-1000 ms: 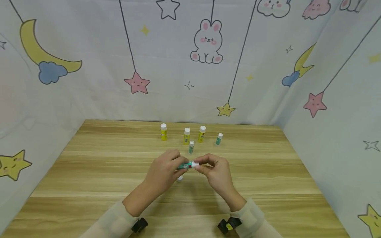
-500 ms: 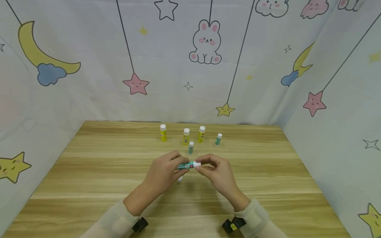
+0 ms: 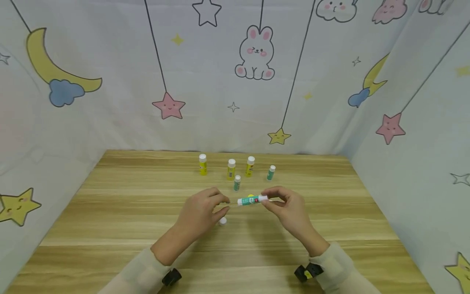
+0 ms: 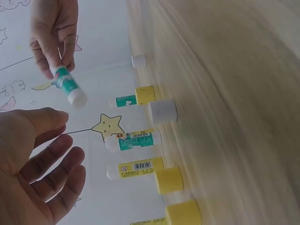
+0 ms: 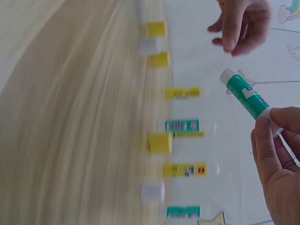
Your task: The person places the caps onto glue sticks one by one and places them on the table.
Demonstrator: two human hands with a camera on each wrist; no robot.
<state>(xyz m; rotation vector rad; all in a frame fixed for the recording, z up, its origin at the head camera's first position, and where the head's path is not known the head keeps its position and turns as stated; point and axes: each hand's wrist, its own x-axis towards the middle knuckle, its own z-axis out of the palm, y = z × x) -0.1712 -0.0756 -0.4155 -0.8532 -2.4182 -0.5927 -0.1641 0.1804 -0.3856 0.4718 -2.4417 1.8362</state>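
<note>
Green-labelled and white-ended, one glue stick (image 3: 251, 200) is held in the air above the wooden tabletop (image 3: 147, 179), in the gap between two hands. Nothing is held by the left hand (image 3: 200, 209); its thumb and fingers are spread apart, near the stick's free end but not touching it. Farther right, the other white end is pinched between thumb and fingertips of the right hand (image 3: 288, 204), and the free end is tilted downward toward the left.

The step in hand is judged to be the carrying of this stick by the right hand alone; a firm pinch seems to be called for next, with the stick turned upright if it is to be stood.

Left to right, five standing sticks are counted: a yellow stick (image 3: 203, 165), a second yellow stick (image 3: 231, 170), a green stick (image 3: 237, 183), a third yellow stick (image 3: 250, 167) and a second green stick (image 3: 271, 173). Five loose caps are counted on the wood in the wrist views: three yellow caps (image 5: 160, 143) and two white caps (image 5: 152, 191).
</note>
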